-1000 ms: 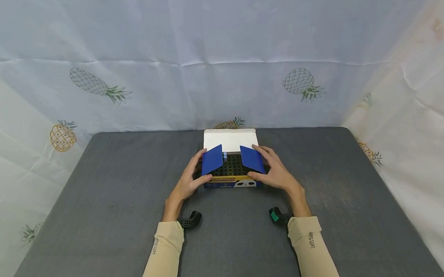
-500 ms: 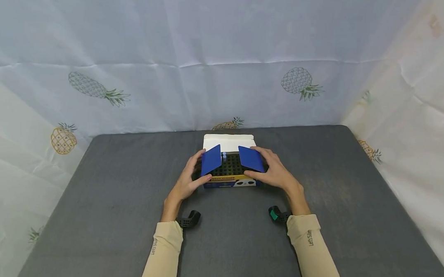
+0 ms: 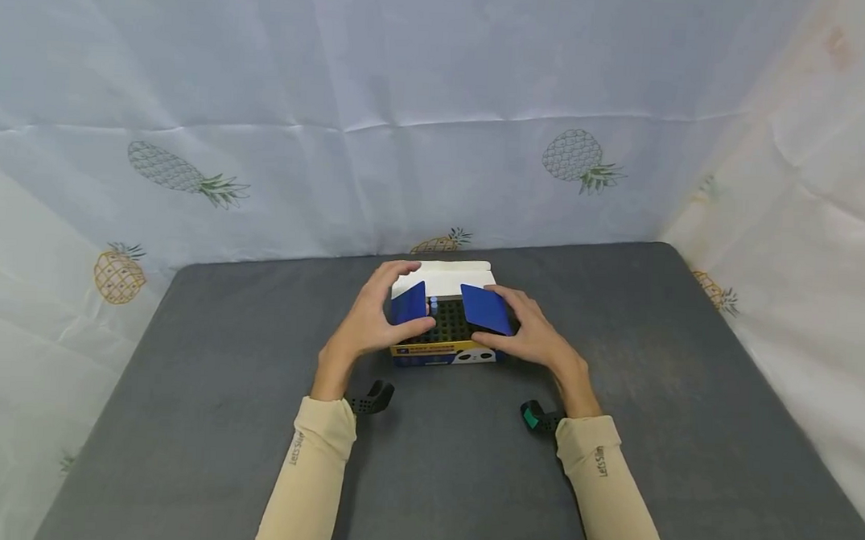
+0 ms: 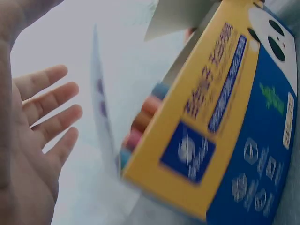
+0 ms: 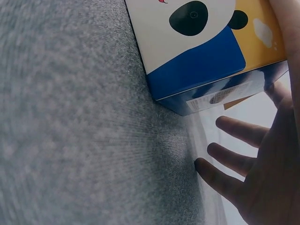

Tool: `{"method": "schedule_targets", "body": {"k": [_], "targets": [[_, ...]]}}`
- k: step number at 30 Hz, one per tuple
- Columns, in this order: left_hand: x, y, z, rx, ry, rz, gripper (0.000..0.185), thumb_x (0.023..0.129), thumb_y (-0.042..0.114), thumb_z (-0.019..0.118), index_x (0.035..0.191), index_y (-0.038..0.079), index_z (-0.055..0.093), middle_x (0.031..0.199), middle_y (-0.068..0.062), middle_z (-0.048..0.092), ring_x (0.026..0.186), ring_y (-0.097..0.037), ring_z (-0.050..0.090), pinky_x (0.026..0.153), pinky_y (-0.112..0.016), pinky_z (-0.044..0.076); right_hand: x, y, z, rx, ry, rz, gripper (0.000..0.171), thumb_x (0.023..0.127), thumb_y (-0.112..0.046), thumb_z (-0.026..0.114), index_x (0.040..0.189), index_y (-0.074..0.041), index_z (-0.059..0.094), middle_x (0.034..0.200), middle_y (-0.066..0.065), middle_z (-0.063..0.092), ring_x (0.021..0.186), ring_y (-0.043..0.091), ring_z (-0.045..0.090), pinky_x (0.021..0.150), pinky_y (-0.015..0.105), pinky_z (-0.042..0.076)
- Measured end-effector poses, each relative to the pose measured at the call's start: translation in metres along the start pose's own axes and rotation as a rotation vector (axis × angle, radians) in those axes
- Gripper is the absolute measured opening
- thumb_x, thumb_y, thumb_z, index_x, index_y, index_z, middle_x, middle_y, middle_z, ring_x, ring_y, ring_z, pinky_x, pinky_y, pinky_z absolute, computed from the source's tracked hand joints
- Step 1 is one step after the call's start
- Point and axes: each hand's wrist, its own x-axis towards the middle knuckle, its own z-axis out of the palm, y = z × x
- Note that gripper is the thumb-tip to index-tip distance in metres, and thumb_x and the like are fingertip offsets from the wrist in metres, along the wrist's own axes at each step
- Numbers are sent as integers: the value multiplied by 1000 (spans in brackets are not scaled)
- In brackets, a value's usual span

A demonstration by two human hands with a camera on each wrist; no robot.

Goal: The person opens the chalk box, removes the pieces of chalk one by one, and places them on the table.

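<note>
A blue and yellow cardboard box (image 3: 429, 355) with a panda face stands on the table. Its white-lined lid (image 3: 454, 279) is raised at the back. The left blue flap (image 3: 411, 305) and right blue flap (image 3: 486, 309) stand up at a slant. Inside is a dark grid (image 3: 450, 323) of holes; coloured round ends (image 4: 142, 120) show within in the left wrist view. My left hand (image 3: 363, 319) is spread around the left flap, apart from the box in the left wrist view. My right hand (image 3: 541, 339) holds the box's right end between thumb and forefinger, other fingers extended.
The box sits near the back of a dark grey table (image 3: 452, 480). Behind it hangs a white cloth (image 3: 378, 179) printed with pineapples, and more cloth closes off both sides. A black device (image 3: 372, 398) is strapped to each wrist.
My left hand has let go of the box's left end and moved up and right, over the left flap. The lid has tipped slightly backward. My right hand stays at the right end.
</note>
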Motion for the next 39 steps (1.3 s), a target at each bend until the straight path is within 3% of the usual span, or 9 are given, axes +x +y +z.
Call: {"method": "schedule_targets", "body": {"k": [2, 6, 9, 12, 16, 21, 29, 33, 39], "targets": [[6, 3, 2, 27, -42, 24, 101, 80, 84, 60, 152, 14, 46, 154, -13, 46, 142, -35, 43, 115, -63, 35, 1, 1, 1, -1, 4, -10, 90, 85, -50, 78, 159, -30, 32, 161, 17, 34, 142, 46, 33, 108, 71, 35], [10, 5, 7, 57, -94, 41, 80, 86, 54, 75, 147, 9, 52, 150, -15, 50, 131, -35, 52, 105, -60, 47, 1, 3, 2, -3, 9, -18, 89, 85, -50, 78, 159, -30, 33, 161, 17, 34, 141, 45, 34, 107, 70, 36], [9, 3, 7, 52, -85, 40, 68, 85, 32, 78, 143, 6, 55, 144, -14, 55, 122, -33, 58, 100, -56, 52, 0, 3, 1, -1, 8, -3, 90, 85, -50, 79, 159, -31, 32, 162, 16, 33, 142, 46, 33, 108, 71, 35], [5, 1, 1, 54, -53, 51, 62, 86, 26, 78, 141, 5, 56, 140, -14, 59, 121, -31, 60, 103, -55, 51, 2, 3, 1, -4, 7, 3, 91, 84, -51, 78, 159, -31, 31, 163, 16, 32, 143, 46, 32, 109, 71, 35], [-1, -1, -12, 50, -22, 72, 60, 87, 21, 79, 139, 2, 56, 135, -18, 60, 122, -33, 59, 106, -55, 48, 1, 2, 0, 0, 1, 7, 91, 84, -52, 78, 160, -31, 31, 163, 17, 30, 144, 46, 31, 108, 71, 35], [-13, -7, -30, 33, 7, 48, 55, 85, 16, 81, 131, -2, 56, 127, -22, 60, 118, -34, 59, 108, -56, 46, -1, 1, 0, 12, -9, 22, 92, 84, -53, 78, 160, -33, 29, 164, 16, 29, 144, 46, 31, 109, 72, 35], [-33, -24, -48, 70, 51, 32, 48, 79, 14, 86, 119, 5, 62, 121, -12, 62, 113, -26, 58, 103, -54, 46, -2, 2, 0, 14, -10, 27, 93, 83, -54, 78, 160, -33, 29, 164, 15, 30, 144, 46, 31, 109, 72, 36], [-40, -30, -53, 156, 16, -12, 51, 78, 20, 86, 124, 6, 66, 127, -14, 64, 120, -32, 58, 103, -57, 44, -2, 2, 0, 23, -8, 23, 93, 83, -55, 78, 160, -34, 30, 164, 15, 30, 143, 45, 32, 108, 71, 37], [-45, -32, -50, 294, -112, -140, 70, 82, 36, 83, 141, 7, 60, 139, -17, 59, 130, -36, 51, 105, -59, 43, -3, 2, 0, 41, -13, 19, 93, 82, -53, 79, 159, -37, 30, 165, 12, 30, 143, 42, 34, 107, 68, 38]]}}
